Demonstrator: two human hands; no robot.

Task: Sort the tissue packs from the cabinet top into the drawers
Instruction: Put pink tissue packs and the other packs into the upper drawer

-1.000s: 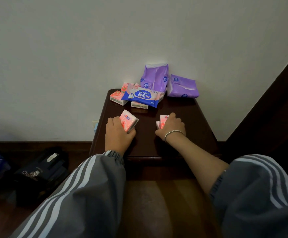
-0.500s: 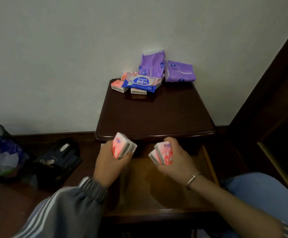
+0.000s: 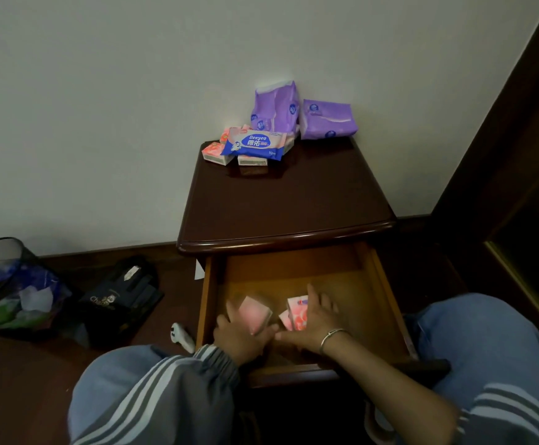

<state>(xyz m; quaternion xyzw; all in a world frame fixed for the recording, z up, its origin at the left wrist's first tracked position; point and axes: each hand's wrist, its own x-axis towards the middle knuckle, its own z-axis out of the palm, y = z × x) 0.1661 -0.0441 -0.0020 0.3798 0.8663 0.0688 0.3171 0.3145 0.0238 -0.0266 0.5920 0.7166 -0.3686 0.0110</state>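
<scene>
Pink tissue packs sit in both your hands inside the open wooden drawer point(image 3: 380, 284). Your left hand point(image 3: 239, 338) grasps one blurred pink pack point(image 3: 255, 314); your right hand point(image 3: 317, 319) grasps another pink printed pack point(image 3: 297, 311).

Both hands have dropped from the cabinet's front edge down into the open drawer point(image 3: 293, 277) at lower centre of the frame. The left hand point(image 3: 240, 337) now holds its pink pack point(image 3: 255, 314) low inside the drawer, and the right hand point(image 3: 317, 319) has brought its pink packs point(image 3: 297, 313) down beside it.
</scene>
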